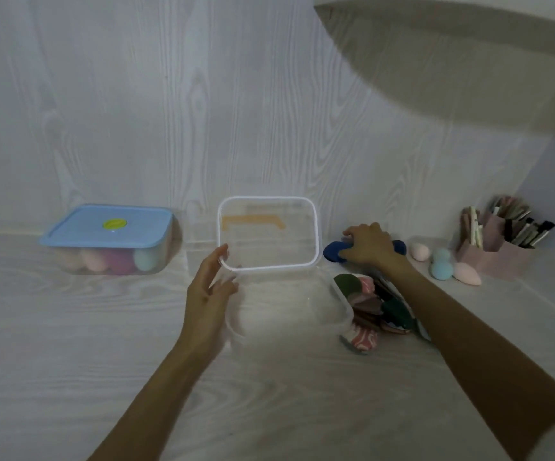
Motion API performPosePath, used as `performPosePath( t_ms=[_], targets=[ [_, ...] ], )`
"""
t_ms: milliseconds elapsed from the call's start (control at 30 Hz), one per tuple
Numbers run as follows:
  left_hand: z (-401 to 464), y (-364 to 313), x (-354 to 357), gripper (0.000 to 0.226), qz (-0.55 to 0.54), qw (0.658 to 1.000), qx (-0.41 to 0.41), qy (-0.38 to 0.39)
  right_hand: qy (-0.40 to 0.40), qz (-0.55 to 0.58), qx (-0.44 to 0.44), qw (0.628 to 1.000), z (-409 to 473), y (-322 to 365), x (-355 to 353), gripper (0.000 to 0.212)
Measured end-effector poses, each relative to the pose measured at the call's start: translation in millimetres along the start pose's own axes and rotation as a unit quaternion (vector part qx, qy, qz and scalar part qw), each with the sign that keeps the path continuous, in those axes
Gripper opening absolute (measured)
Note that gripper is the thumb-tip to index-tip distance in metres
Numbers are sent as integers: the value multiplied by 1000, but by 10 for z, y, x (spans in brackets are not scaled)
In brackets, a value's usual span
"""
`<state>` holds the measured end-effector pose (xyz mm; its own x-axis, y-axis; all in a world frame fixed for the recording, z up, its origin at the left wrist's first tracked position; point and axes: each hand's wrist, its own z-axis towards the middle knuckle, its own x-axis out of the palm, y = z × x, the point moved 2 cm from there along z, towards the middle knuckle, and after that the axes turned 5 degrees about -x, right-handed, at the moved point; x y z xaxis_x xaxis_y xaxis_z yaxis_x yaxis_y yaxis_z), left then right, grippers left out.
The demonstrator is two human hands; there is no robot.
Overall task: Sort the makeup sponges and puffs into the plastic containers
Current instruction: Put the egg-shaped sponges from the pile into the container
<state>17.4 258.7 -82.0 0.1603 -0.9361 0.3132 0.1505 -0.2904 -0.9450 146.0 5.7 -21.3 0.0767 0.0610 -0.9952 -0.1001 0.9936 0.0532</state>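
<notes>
Left hand (pixel 207 287) fingers loosely spread, touching near-left corner of open clear container (pixel 312 261); holds nothing. Right hand (pixel 367 246) beyond, fingers curled over dark blue puff (pixel 332 252), long axis left-right. Container lies just left of right hand. Loose sponges (pixel 442 264) further right.

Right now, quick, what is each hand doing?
Left hand: open, fingers by the rim of the clear container, holding nothing.
Right hand: fingers curled over the dark blue puff, gripping it.
</notes>
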Motion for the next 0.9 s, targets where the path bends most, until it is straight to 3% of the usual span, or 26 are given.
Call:
performPosePath(
  t_ms=[133, 233, 333, 400, 500, 567, 633, 733, 900],
  targets=[
    [19, 20, -2, 56, 1, 1000, -1, 0, 11, -11, 25, 1000, 59, 71, 150, 41],
    [27, 15, 7, 56, 0, 1000, -1, -4, -9, 136, 36, 990, 15, 55, 46, 40],
    [39, 18, 2, 55, 0, 1000, -10, -10, -59, 293, 29, 954, -177, 136, -409, 41],
    [14, 34, -7, 54, 8, 1000, -7, -5, -19, 386, -16, 922, -473, 332, -717, 39],
    [17, 68, -12, 53, 24, 1000, -7, 5, 132, 335, -79, 929, -921, 799, -825, 35],
    [14, 83, -35, 49, 54, 999, 7, 3, 181, 252, -79, 947, -1062, 1057, -656, 25],
    [10, 65, -54, 44, 90, 995, 29, 3, 182, 232, -78, 952, -1072, 1240, -441, 24],
    [12, 43, -102, 36, 161, 986, 41, 0, 152, 284, -45, 946, -1009, 1355, -176, 41],
    [11, -5, -95, 35, 189, 982, 28, 6, 114, 340, -9, 934, -986, 1419, 37, 40]
  ],
)
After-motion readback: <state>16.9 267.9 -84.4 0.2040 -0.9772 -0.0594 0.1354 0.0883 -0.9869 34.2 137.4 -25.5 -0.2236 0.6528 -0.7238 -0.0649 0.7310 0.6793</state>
